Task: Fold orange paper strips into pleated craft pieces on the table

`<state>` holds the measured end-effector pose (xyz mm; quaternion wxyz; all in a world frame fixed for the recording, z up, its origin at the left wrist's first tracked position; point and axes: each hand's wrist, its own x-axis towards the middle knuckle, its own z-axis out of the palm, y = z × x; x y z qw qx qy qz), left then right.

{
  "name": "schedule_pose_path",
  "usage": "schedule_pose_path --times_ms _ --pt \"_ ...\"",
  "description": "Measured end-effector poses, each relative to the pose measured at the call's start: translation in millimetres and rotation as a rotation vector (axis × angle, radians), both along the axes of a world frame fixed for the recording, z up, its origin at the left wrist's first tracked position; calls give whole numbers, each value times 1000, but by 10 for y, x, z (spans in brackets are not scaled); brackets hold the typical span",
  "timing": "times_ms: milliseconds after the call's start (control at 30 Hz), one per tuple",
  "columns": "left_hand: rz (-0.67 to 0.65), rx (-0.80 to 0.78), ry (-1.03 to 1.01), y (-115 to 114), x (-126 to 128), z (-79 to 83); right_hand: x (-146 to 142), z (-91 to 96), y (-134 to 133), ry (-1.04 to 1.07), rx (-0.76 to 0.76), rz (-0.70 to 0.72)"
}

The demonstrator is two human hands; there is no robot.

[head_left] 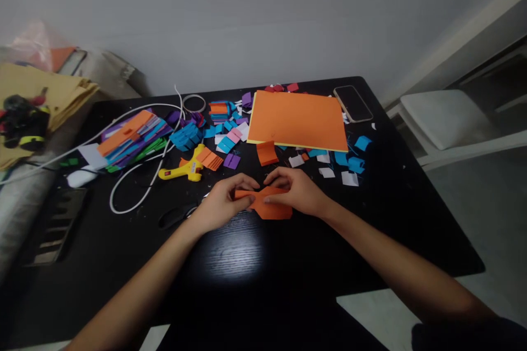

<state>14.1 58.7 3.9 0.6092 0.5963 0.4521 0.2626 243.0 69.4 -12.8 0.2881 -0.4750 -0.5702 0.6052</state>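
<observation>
Between my two hands is a piece of orange paper, held just above the dark table. My left hand pinches its left end, thumb in front and fingers behind. On the right part, my right hand grips it the same way, with its thumb pressed on the near face. The lower right of the paper hangs free, with slanted edges. Just beyond my hands lies a small folded orange paper piece. Scissors with black handles lie by my left hand, their blades partly hidden by it.
A large orange sheet lies at the back, a phone beside it. Small blue paper pieces and white scraps lie around. Left are a yellow glue gun, a looped white cable, and stacked coloured strips. A white chair stands right.
</observation>
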Motion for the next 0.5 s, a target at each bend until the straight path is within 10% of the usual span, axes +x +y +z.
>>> schedule_pose_path --times_ms 500 --pt "219 183 67 -218 42 -127 82 -82 -207 135 100 -109"
